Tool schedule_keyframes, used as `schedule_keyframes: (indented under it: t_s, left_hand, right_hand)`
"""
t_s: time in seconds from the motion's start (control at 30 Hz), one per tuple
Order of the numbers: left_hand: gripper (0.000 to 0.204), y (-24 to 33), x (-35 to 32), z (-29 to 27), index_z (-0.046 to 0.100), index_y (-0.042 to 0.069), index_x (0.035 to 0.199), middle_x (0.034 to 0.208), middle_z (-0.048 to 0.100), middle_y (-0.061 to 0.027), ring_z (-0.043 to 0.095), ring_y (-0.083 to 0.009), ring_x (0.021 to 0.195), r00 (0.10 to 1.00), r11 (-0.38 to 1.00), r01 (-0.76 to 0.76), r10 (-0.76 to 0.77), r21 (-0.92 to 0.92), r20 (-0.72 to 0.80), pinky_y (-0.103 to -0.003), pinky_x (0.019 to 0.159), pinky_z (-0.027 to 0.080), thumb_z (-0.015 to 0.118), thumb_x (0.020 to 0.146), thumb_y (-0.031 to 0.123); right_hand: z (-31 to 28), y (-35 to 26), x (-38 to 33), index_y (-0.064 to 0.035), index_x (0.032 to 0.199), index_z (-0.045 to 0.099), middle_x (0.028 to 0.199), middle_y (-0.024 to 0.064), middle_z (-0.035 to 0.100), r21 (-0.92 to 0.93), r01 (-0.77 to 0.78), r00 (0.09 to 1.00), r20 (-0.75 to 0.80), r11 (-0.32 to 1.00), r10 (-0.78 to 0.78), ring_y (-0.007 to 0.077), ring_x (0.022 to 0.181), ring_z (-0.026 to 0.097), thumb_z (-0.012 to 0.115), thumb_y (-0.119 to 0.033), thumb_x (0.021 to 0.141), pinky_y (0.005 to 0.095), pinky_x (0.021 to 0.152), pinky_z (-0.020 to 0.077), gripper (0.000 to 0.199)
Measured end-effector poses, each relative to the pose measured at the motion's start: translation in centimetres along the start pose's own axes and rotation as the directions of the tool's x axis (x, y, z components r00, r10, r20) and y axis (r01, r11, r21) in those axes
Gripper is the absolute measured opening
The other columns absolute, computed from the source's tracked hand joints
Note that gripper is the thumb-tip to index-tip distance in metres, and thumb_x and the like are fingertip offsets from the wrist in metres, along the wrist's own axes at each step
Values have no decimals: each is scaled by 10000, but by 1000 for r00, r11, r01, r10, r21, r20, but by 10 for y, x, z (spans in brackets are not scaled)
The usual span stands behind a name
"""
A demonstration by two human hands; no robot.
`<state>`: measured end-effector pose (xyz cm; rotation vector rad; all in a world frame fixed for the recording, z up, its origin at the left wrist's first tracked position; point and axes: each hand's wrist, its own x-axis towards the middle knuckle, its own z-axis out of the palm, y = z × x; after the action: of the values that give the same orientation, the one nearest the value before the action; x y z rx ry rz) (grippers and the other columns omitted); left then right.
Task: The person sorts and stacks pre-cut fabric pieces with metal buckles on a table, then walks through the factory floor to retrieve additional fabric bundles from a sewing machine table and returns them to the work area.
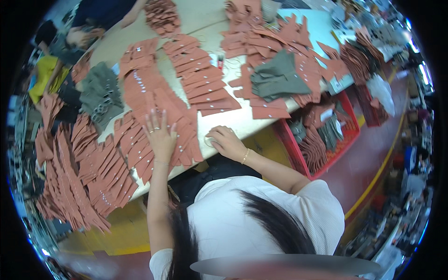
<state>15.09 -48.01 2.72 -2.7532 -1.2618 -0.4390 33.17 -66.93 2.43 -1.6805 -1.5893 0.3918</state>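
Cream-coloured worktable (242, 122) fills the middle of the view, heaped with terracotta fabric pieces and set on a floor painted yellow and dark red.

Nearest the person, a fanned row of terracotta fabric strips with small silver snaps (140, 93) runs from the far side of the table toward the near edge. The left hand (160, 135) lies flat on the near end of this row, fingers spread wide and pressing down, gripping nothing; a ring shows on one finger. Just to its right, on bare tabletop, the right hand (227, 141) rests loosely curled, palm down, with a thin bracelet at the wrist. Whether it holds something small beneath the fingers I cannot tell. The two hands are near each other but apart, with the right edge of the strip row between them.

Farther away, a second overlapped row of terracotta strips (201, 77) lies right of the first. Beyond that, an olive-green fabric stack (276, 77) sits on more terracotta pieces. Another olive-green pile (100, 95) lies at the left edge of the table. Long terracotta strips (77, 172) spill over the near-left side.

Right of the table, a red plastic crate (347, 140) on the floor holds bundled terracotta and grey-green pieces, with a small white tag on top. At the far left, another person's arm (125, 18) reaches over the table.
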Motion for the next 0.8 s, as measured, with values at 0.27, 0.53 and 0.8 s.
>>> schedule_keyframes:
  t_s: [0.27,0.53,0.8]
  left_hand:
    - [657,-4,-2,-4,438,192,1427,1553,257,-156,196,-379,1440,999,982,41,-41,-187,7,-628,1122,157,642,836,395]
    - [654,-2,-9,-7,470,116,1400,1539,262,-166,147,-388,1446,960,955,182,-122,-234,250,-683,1099,107,552,835,437]
    - [698,2,-63,-78,355,236,1478,1557,230,-173,170,-403,1441,910,899,366,-292,-240,293,-620,1131,137,589,854,443]
  right_hand:
    - [11,-25,83,-28,1004,625,921,127,594,101,78,997,21,992,-80,310,888,574,611,-6,827,414,817,453,179]
    - [64,-96,206,-37,1214,574,1204,182,566,156,209,958,165,965,-234,375,1137,534,629,-78,855,438,1010,406,366]
    - [74,-95,244,-56,1338,485,1293,270,514,104,188,546,815,977,-192,465,1245,450,694,-286,825,501,1049,376,600]
